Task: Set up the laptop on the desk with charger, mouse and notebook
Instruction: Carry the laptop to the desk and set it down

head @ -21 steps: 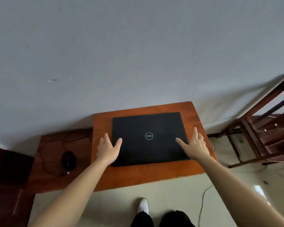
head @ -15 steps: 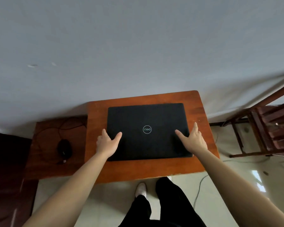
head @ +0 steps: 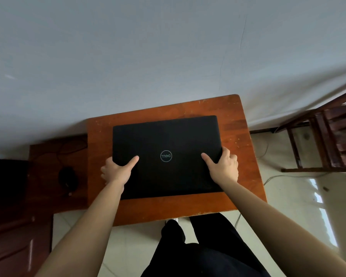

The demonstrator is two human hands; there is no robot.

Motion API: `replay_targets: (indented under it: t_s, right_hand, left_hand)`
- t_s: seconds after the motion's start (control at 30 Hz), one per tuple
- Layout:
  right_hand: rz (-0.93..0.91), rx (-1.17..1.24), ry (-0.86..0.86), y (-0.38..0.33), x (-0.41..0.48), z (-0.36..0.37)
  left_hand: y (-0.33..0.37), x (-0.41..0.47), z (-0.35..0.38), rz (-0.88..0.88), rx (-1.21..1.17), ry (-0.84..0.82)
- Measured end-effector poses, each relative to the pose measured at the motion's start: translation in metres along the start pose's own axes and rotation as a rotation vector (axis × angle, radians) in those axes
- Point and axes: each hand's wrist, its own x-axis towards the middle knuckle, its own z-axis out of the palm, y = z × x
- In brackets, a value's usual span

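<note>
- We're gripping the closed laptop [head: 166, 156] at both side edges, left hand [head: 116, 170] and right hand [head: 224, 166] each clamping thumb on top, fingers wrapping under.
- It's lying mid-desk [head: 246, 148]; we're wanting even pressure, level handling.
- The mouse [head: 67, 177] is waiting at nine o'clock on the lower side table [head: 48, 156], cable trailing.
- A chair [head: 328, 136] is crowding three o'clock.

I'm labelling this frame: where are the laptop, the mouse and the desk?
laptop [head: 166, 140]: head view, closed lid above the logo.
mouse [head: 68, 177]: head view, top of its body.
desk [head: 236, 120]: head view, bare far right corner.
</note>
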Motion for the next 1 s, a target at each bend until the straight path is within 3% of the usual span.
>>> replay_targets:
  t_s: [0.47,0.6,0.8,1.0]
  right_hand:
    - [0.263,0.262,-0.167,-0.001,-0.014,-0.028]
    - [0.311,0.336,-0.108,0.023,-0.046,-0.038]
    - [0.419,0.667,0.026,0.074,-0.099,-0.068]
    - [0.503,0.902,0.28,0.158,-0.164,-0.129]
  left_hand:
    - [-0.02,-0.019,-0.028,0.054,-0.278,-0.222]
    - [-0.022,-0.036,-0.035,0.123,-0.262,-0.324]
    - [0.019,-0.069,-0.023,0.405,-0.19,-0.405]
    - [0.059,-0.16,0.034,0.673,-0.141,-0.624]
